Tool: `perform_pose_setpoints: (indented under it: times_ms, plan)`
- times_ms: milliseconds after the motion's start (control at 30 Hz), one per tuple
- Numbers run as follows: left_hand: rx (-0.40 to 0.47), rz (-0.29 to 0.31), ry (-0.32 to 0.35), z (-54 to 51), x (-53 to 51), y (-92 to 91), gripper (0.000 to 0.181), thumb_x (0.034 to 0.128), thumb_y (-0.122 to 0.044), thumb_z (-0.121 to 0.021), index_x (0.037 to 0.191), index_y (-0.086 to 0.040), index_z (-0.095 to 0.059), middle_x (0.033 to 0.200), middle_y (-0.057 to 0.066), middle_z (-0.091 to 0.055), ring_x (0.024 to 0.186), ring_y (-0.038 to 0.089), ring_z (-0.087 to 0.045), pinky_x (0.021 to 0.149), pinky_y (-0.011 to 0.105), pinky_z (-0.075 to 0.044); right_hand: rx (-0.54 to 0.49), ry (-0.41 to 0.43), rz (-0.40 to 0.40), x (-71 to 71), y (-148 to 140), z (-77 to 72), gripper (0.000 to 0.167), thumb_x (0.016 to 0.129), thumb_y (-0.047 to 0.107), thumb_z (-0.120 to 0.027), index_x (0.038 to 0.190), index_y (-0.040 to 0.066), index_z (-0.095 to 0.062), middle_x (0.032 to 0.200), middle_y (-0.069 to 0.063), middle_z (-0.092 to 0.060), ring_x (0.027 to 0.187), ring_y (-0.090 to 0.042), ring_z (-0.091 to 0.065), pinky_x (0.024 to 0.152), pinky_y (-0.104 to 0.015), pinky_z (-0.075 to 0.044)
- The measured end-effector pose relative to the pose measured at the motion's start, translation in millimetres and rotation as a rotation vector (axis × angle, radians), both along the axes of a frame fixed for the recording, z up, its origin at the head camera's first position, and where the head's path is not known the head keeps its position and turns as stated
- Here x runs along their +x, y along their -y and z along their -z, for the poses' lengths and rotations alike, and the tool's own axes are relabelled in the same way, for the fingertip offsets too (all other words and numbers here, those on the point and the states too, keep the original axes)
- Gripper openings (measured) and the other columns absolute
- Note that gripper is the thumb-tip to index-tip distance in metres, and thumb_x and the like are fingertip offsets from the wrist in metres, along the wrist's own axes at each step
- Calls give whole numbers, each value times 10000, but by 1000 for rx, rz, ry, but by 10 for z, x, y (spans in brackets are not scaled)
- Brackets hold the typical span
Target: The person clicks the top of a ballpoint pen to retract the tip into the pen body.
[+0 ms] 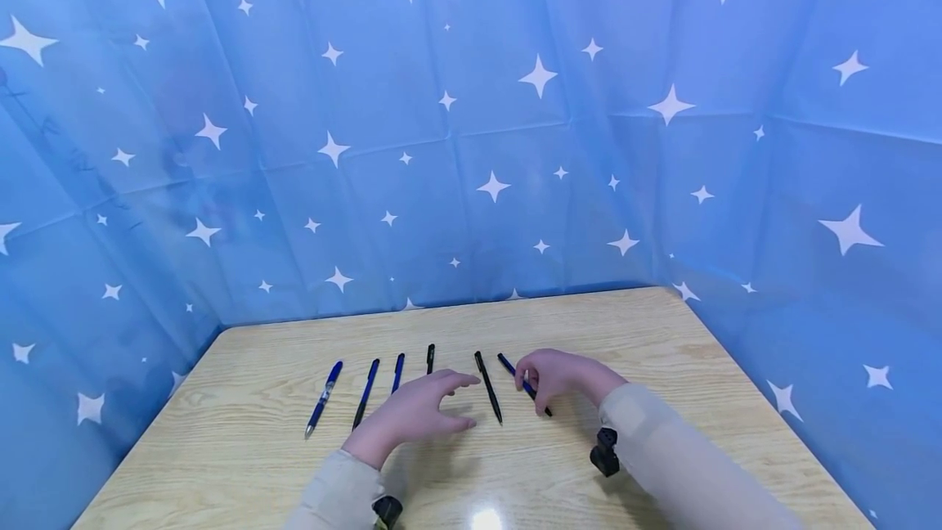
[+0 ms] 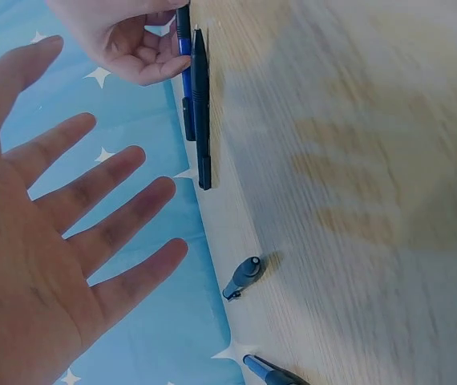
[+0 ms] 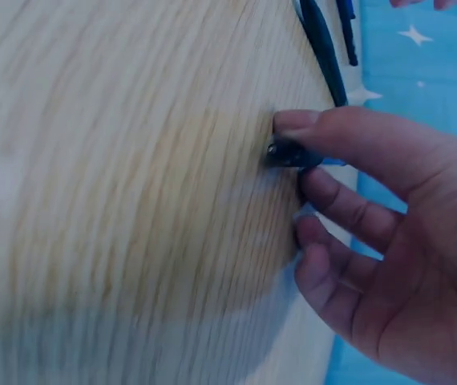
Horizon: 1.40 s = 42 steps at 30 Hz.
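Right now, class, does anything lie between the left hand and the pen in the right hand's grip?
Yes: one black pen lies on the table between the left hand and the pinched blue pen.

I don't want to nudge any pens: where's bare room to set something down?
Bare pale wood-grain tabletop lies right of the right hand and left of the silver-tipped blue pen. Crowded between them: four slim blue or black pens and the left hand.

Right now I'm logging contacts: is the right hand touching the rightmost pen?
Touching. The right wrist view shows it: the right hand pinches the rightmost pen near its dark end, thumb on one side, finger on the other.
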State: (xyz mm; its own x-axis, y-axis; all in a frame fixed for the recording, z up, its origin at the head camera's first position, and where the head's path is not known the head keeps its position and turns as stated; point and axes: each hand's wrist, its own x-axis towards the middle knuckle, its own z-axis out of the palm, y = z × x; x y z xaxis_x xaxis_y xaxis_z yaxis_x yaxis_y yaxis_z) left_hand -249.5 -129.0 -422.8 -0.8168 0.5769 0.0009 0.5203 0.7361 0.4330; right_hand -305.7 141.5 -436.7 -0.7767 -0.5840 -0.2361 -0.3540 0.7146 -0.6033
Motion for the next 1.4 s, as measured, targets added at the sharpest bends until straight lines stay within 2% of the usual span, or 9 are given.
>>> perform_pose_setpoints:
  times_ms: [133,300,600,733,933,1167,1400]
  plan:
    - [15,4,8,-11,3,-1,588,881,-471,-686,1405,-254,-529,1324,-42,-554,1099,191,-580,848,400,-505,21,44,41,14,35,-26,404,702,-93,-801,998,149,-669,697,-15,-566,550,-134,-483,536,-295,-449]
    - [34,-7,21,-6,-14,-6,592,890,-460,-681,1416,-243,-518,1328,-43,-555,1108,184,-572,867,407,-499,-21,136,78,1,29,-39,420,716,-139,-761,1020,131,-655,690,-43,-547,489,-157,-487,499,-315,-487]
    - [103,-44,30,-35,-100,-78,602,891,-491,-662,1418,-238,-514,1333,-27,-561,1128,187,-570,895,429,-488,-166,270,139,-29,-132,25,448,734,-178,-696,1077,108,-656,885,-116,-574,661,-192,-525,546,-341,-515]
    - [138,-60,22,-68,-134,-109,594,900,-468,-663,1431,-260,-499,1356,-36,-547,1139,185,-566,900,429,-485,-238,263,138,-7,-196,31,453,735,-164,-695,1094,109,-656,969,-109,-588,735,-226,-572,590,-374,-546]
    - [190,-95,4,-136,-144,-166,587,900,-469,-664,1427,-275,-496,1361,-36,-544,1161,189,-557,918,453,-473,-342,237,104,77,-234,-50,472,737,-147,-707,1151,70,-643,987,-107,-603,682,-231,-597,613,-426,-551]
    - [300,-138,-12,-195,-172,-250,590,919,-459,-648,1437,-226,-486,1315,5,-576,1173,212,-558,947,460,-469,-477,227,43,231,-252,-179,422,788,-117,-680,1150,95,-632,1045,-148,-583,776,-350,-655,705,-532,-550]
    - [384,-195,-71,-321,-181,-350,510,940,-399,-641,1407,-245,-504,1258,-5,-601,1134,195,-576,931,422,-486,-546,180,16,354,-215,-327,379,799,-77,-707,1130,94,-638,1069,-135,-561,831,-315,-642,723,-532,-548]
